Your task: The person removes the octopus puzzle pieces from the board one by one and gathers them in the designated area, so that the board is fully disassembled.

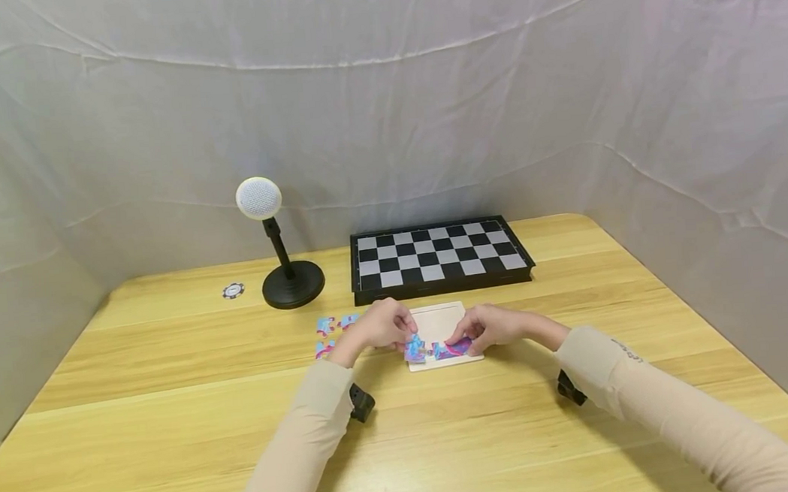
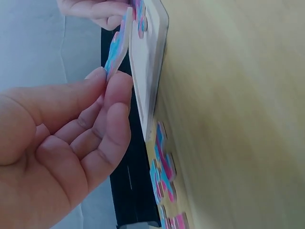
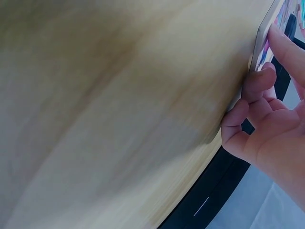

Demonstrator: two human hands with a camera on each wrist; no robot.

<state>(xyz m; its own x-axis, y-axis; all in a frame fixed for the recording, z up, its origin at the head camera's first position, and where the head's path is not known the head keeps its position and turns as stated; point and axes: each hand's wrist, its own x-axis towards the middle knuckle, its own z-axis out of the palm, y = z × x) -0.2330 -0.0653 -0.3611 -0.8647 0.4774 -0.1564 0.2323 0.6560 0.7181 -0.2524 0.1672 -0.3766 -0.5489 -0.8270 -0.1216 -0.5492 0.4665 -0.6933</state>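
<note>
My left hand (image 1: 381, 325) pinches a blue and purple jigsaw piece (image 2: 116, 50) between thumb and fingertips. That piece is tilted, just above the lower left of a pale puzzle tray (image 1: 439, 318). At the tray's lower right, my right hand (image 1: 499, 325) holds the tray's edge, its thumb (image 3: 285, 47) over the pieces there. Joined pink, purple and blue pieces (image 1: 449, 350) lie in the tray along its near side. Left of the tray are several loose jigsaw pieces (image 1: 325, 325), partly hidden by the left hand in the head view.
Behind the tray lies a black-framed checkered board (image 1: 440, 254). A round white-headed microphone-like object on a black stand (image 1: 293, 284) stands at the back left, with a poker chip (image 1: 233, 290) beside it. Grey-white cloth (image 1: 387, 126) hangs round the wooden table (image 1: 175, 440).
</note>
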